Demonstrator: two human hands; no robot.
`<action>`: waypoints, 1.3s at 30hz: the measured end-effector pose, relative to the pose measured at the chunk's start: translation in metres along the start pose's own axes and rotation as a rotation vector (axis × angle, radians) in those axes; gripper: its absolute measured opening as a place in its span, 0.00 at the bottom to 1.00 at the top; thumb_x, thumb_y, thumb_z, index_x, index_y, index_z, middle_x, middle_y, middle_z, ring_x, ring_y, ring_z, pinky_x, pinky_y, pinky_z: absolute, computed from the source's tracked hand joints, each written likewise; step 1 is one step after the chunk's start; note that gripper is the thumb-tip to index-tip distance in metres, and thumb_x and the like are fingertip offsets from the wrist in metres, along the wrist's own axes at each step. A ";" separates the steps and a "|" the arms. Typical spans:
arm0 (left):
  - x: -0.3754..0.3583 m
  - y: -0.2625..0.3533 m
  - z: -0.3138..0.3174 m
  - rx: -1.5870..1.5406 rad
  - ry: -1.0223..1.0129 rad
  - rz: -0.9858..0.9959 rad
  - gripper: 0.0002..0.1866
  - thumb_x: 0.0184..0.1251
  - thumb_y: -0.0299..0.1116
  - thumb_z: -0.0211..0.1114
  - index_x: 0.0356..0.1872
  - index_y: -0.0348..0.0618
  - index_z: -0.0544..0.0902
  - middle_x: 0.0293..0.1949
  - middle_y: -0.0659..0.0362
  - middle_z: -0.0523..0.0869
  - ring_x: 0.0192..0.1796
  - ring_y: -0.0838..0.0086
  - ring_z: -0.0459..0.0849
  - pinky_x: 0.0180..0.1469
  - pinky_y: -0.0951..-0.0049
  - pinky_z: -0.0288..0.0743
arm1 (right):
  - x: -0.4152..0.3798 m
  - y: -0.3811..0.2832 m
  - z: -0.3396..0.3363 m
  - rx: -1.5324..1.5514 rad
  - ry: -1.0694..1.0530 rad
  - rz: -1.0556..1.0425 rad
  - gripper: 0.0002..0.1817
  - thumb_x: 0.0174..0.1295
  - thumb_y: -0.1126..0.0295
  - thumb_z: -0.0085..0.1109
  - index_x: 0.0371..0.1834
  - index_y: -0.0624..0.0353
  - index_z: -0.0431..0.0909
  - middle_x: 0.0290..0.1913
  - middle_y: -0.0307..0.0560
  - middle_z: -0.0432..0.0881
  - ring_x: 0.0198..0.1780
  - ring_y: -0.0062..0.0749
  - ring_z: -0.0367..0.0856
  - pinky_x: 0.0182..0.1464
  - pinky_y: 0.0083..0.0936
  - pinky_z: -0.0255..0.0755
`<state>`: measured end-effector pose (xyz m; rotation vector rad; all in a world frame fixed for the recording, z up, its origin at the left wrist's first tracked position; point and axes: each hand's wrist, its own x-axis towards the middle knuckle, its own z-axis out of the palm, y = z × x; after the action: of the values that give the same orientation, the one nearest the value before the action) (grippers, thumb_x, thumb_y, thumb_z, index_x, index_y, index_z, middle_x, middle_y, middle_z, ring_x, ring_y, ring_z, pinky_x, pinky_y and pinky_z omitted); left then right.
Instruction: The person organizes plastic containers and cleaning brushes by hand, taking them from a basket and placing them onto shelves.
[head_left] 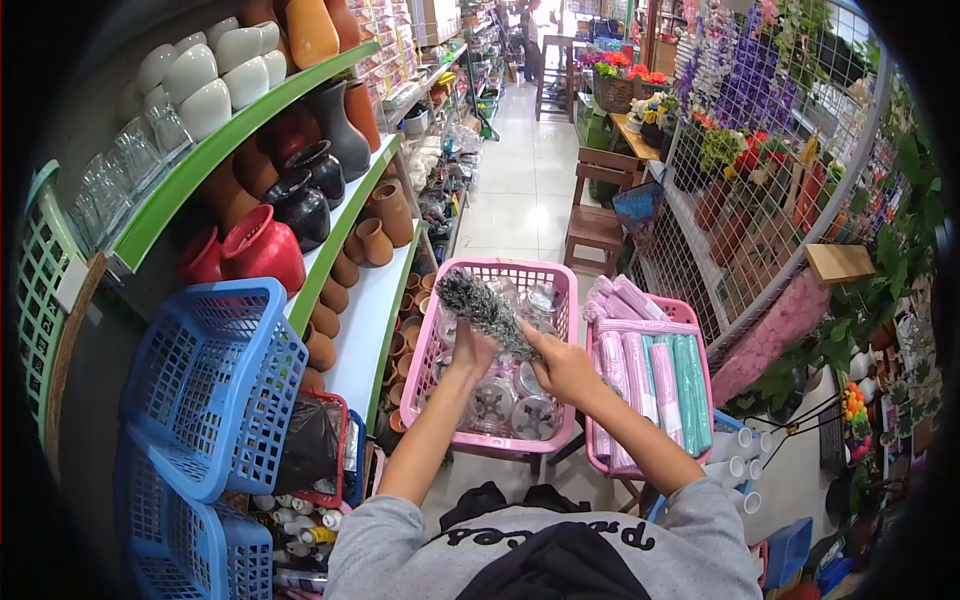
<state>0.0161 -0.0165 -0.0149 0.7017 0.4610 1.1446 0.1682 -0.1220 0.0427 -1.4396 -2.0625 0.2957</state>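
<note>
Both hands, the left hand [470, 350] and right hand [560, 368], closed around a grey bristly duster brush [487, 312] angled toward ten o'clock over the pink plastic basket [563, 330] of clear glass jars [515, 405], apparently mid-dusting, next calling for a steady stroke.

Your left shelves: top green shelf [215, 150] carries white bowls [215, 75] and clear glasses [135, 160]; the next shelf [340, 225] carries dark and red vases [290, 195]; the white shelf [365, 320] carries small brown pots [370, 240]. Tiled floor [520, 190] ahead carries a wooden stool [595, 225]. Pink basket [555, 285] sits on a stand in front of you, a second pink basket [690, 315] just beside it.
</note>
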 end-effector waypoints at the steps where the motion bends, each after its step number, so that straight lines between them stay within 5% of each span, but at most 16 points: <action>1: -0.004 -0.001 0.005 -0.112 -0.017 0.003 0.29 0.67 0.57 0.49 0.57 0.44 0.70 0.50 0.59 0.78 0.50 0.70 0.78 0.58 0.65 0.69 | 0.002 -0.001 0.000 0.034 0.025 0.025 0.37 0.50 0.76 0.53 0.69 0.46 0.59 0.39 0.56 0.79 0.37 0.54 0.79 0.40 0.42 0.74; 4: 0.000 -0.009 -0.008 -0.216 -0.088 0.033 0.27 0.69 0.56 0.45 0.57 0.47 0.71 0.54 0.59 0.77 0.56 0.68 0.76 0.61 0.62 0.66 | 0.003 -0.007 0.005 0.122 0.087 0.090 0.36 0.51 0.76 0.52 0.68 0.49 0.60 0.41 0.60 0.79 0.39 0.57 0.79 0.42 0.43 0.73; 10: 0.010 -0.012 -0.040 0.014 0.026 0.156 0.28 0.67 0.47 0.54 0.64 0.45 0.64 0.61 0.61 0.70 0.61 0.70 0.70 0.66 0.60 0.58 | 0.008 -0.012 0.000 0.160 0.080 0.159 0.32 0.54 0.73 0.52 0.67 0.53 0.61 0.40 0.64 0.80 0.40 0.60 0.78 0.45 0.44 0.71; 14: 0.003 0.005 -0.038 0.168 -0.060 0.279 0.31 0.60 0.35 0.64 0.63 0.40 0.63 0.61 0.59 0.70 0.60 0.73 0.71 0.61 0.69 0.65 | 0.008 0.004 0.005 0.274 0.044 0.263 0.31 0.55 0.71 0.53 0.66 0.51 0.62 0.36 0.63 0.80 0.38 0.59 0.79 0.43 0.45 0.71; 20: -0.002 0.020 -0.048 0.462 -0.163 0.126 0.33 0.53 0.28 0.69 0.61 0.37 0.66 0.56 0.56 0.75 0.59 0.72 0.72 0.62 0.71 0.66 | 0.008 0.002 -0.016 0.099 -0.055 0.000 0.31 0.56 0.69 0.54 0.66 0.52 0.63 0.35 0.64 0.80 0.37 0.57 0.80 0.43 0.42 0.72; 22: -0.004 0.029 -0.046 0.530 -0.172 0.041 0.38 0.50 0.31 0.72 0.62 0.36 0.64 0.59 0.53 0.73 0.61 0.68 0.71 0.64 0.68 0.64 | 0.016 0.009 -0.023 0.126 -0.093 0.163 0.31 0.56 0.69 0.54 0.66 0.54 0.63 0.36 0.64 0.80 0.37 0.55 0.80 0.43 0.41 0.72; 24: -0.009 0.036 -0.039 0.687 -0.335 0.213 0.42 0.49 0.34 0.73 0.65 0.35 0.61 0.62 0.50 0.70 0.63 0.64 0.70 0.66 0.66 0.60 | 0.015 0.025 -0.016 0.155 -0.131 0.321 0.30 0.57 0.68 0.55 0.66 0.56 0.63 0.38 0.63 0.80 0.38 0.54 0.81 0.44 0.39 0.73; 26: -0.015 0.043 -0.030 0.757 -0.314 0.169 0.44 0.51 0.44 0.71 0.67 0.37 0.59 0.66 0.49 0.66 0.64 0.59 0.69 0.69 0.63 0.57 | 0.011 0.052 0.010 0.201 0.146 -0.055 0.29 0.59 0.66 0.54 0.66 0.56 0.63 0.40 0.64 0.80 0.40 0.53 0.82 0.46 0.38 0.73; 28: -0.015 0.040 -0.021 0.102 -0.401 -0.032 0.42 0.57 0.54 0.62 0.67 0.39 0.59 0.67 0.51 0.64 0.64 0.57 0.69 0.67 0.59 0.60 | 0.011 0.039 0.000 0.220 0.122 -0.027 0.28 0.62 0.63 0.52 0.66 0.57 0.62 0.40 0.67 0.80 0.43 0.54 0.81 0.48 0.38 0.71; 29: -0.011 0.035 -0.025 0.025 -0.321 -0.067 0.38 0.61 0.61 0.51 0.66 0.46 0.62 0.64 0.53 0.68 0.61 0.57 0.72 0.62 0.57 0.67 | 0.013 0.033 -0.008 0.245 0.038 0.149 0.28 0.63 0.62 0.52 0.66 0.57 0.63 0.39 0.67 0.80 0.43 0.55 0.81 0.48 0.39 0.71; 30: -0.013 0.035 -0.020 0.026 -0.319 -0.069 0.38 0.61 0.61 0.51 0.66 0.46 0.62 0.64 0.53 0.68 0.61 0.57 0.72 0.62 0.57 0.67 | 0.014 0.029 -0.011 0.269 -0.046 0.323 0.28 0.63 0.61 0.51 0.66 0.58 0.63 0.37 0.68 0.80 0.42 0.56 0.81 0.48 0.39 0.71; 32: -0.017 0.037 -0.011 -0.155 -0.029 -0.152 0.38 0.60 0.65 0.47 0.63 0.47 0.67 0.59 0.54 0.73 0.56 0.55 0.75 0.53 0.57 0.71 | 0.011 0.027 -0.008 0.296 -0.041 0.274 0.27 0.63 0.60 0.51 0.65 0.58 0.63 0.35 0.68 0.80 0.40 0.56 0.81 0.47 0.40 0.71; 34: -0.011 0.033 -0.015 -0.171 -0.046 -0.181 0.36 0.61 0.66 0.44 0.60 0.51 0.69 0.58 0.54 0.74 0.54 0.58 0.76 0.53 0.57 0.72 | 0.011 0.020 -0.009 0.317 -0.032 0.228 0.27 0.64 0.60 0.51 0.65 0.58 0.63 0.32 0.67 0.80 0.37 0.56 0.82 0.45 0.41 0.72; 39: -0.008 0.028 -0.021 -0.081 -0.061 -0.153 0.37 0.62 0.66 0.37 0.64 0.53 0.65 0.56 0.55 0.76 0.57 0.62 0.76 0.57 0.56 0.70 | 0.012 0.018 -0.025 0.194 -0.395 0.108 0.26 0.63 0.61 0.51 0.64 0.55 0.65 0.38 0.64 0.81 0.40 0.57 0.80 0.47 0.42 0.72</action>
<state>-0.0192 -0.0114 -0.0100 0.6183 0.4074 0.9902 0.1941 -0.1084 0.0580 -1.4631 -2.1858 0.8600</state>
